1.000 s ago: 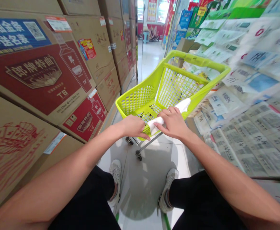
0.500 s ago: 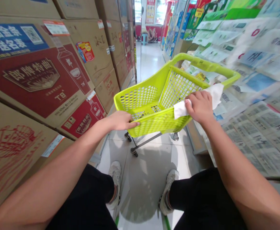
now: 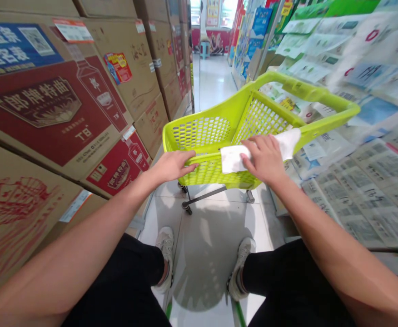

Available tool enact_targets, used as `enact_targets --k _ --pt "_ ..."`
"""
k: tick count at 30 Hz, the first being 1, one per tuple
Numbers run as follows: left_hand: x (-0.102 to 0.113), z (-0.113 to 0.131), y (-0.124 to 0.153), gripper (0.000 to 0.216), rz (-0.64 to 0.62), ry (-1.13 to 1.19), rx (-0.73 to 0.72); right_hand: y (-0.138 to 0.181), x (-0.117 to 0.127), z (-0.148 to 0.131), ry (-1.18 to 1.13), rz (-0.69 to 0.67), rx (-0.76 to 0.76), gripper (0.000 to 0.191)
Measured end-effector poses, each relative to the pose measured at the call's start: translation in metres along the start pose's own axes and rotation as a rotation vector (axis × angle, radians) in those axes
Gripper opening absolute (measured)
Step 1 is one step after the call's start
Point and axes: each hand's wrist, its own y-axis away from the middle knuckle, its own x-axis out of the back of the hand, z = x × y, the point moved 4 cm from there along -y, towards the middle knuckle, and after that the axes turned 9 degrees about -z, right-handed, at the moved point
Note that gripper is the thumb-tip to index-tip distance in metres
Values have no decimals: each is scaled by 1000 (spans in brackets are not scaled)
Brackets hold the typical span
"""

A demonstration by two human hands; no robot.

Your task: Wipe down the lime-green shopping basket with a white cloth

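A lime-green shopping cart (image 3: 202, 123) with perforated basket walls stands in front of me, its handle to the right. My left hand (image 3: 175, 165) grips the rim at the near left corner, thumb outside and fingers over the edge. A white cloth (image 3: 233, 159) lies folded over the near rim. My right hand (image 3: 264, 156) presses this cloth around the rim, to the right of my left hand. The inside of the basket shows no goods where I can see it.
Stacked cardboard cartons (image 3: 49, 104) wall the left side. White packages (image 3: 365, 81) fill the right-hand shelf, close to the cart handle. My shoes (image 3: 166, 254) are planted on the tiled floor (image 3: 206, 236) behind the cart. A blue stool (image 3: 205, 49) stands far down the aisle.
My right hand and the cloth have slid left along the rim, away from the handle. The cart has turned slightly, its handle shifting right. My left hand stays at its corner.
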Motion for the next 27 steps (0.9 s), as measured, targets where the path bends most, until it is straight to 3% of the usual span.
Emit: enact_targets --k 2,4,7,10,12,14,17,21,24,27 --pt "-4 -9 -1 41 24 6 -7 5 8 34 45 76 -112 53" --pt "-7 -11 -4 43 46 -6 5 9 8 49 76 177 -170 51" --pt "-9 -9 -7 43 52 -28 37 9 -6 29 72 301 -140 48" --pt "-9 -9 -9 42 44 -20 51 1 -24 -9 36 249 -45 44" --pt "-8 -13 -9 42 43 -5 33 -4 -28 -19 36 183 13 43" --pt "-7 -17 -9 43 41 2 21 -6 -22 -8 60 147 43 46" --pt "-7 -21 -10 43 27 -8 37 -3 -8 32 109 146 13 54" --pt "-5 -13 -12 43 24 -32 44 3 -1 69 140 158 -36 54" --pt "-5 -5 -13 45 35 -64 72 2 -5 65 149 203 -86 52" --pt "-3 -3 -14 44 43 -92 121 -4 -15 41 145 246 -106 55"
